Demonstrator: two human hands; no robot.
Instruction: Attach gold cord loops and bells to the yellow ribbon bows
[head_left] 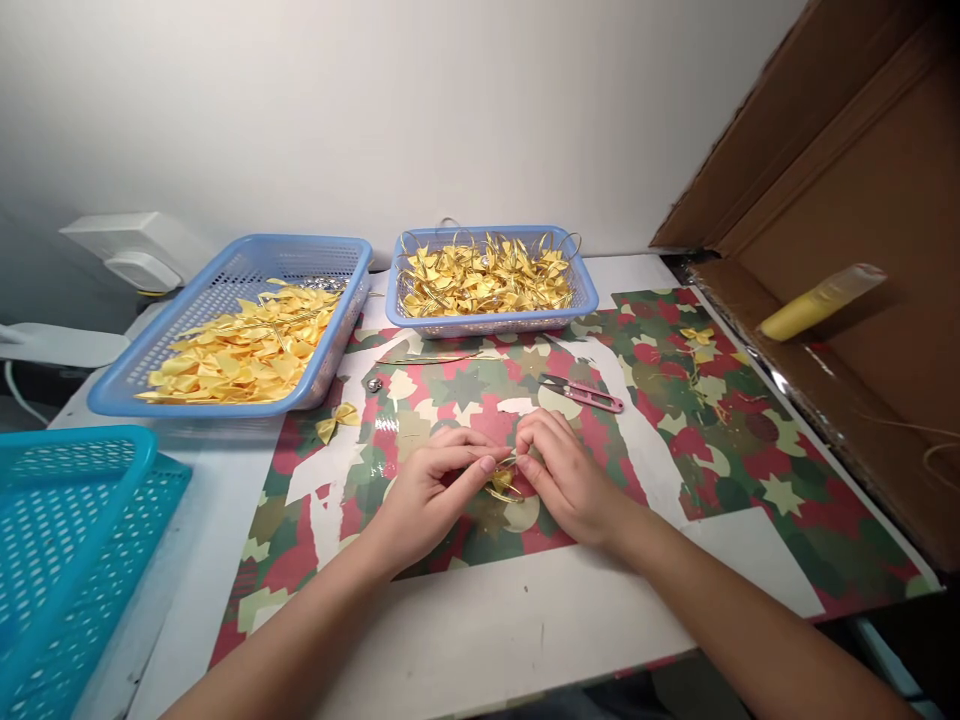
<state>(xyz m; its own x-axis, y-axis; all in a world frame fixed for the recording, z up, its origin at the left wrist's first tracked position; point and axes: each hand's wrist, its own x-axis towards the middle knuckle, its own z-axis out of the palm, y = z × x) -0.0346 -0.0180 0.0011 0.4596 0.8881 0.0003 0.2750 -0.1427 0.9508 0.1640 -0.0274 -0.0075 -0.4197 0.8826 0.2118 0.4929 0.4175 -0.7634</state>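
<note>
Both hands meet over the patterned sheet, around a small yellow bow [501, 482] with gold cord. My left hand [442, 480] pinches at the cord with thumb and fingers, just above the bow. My right hand [559, 470] is closed too, fingertips together on the cord's other side. The fingertips partly hide the cord between them. Beyond the right hand lies a pair of pink-handled thread snips [592, 396]. Left of my left hand rest a loose yellow bow [337, 422] and a small silver bell [374, 384].
A blue basket [225, 408] holds yellow bows; another blue basket [487, 322] holds bows with gold cord loops. A teal basket [82, 560] stands at left. Gold cords [439, 359] lie behind my hands. A cardboard panel [847, 220] borders the right, near a yellow tube [817, 303].
</note>
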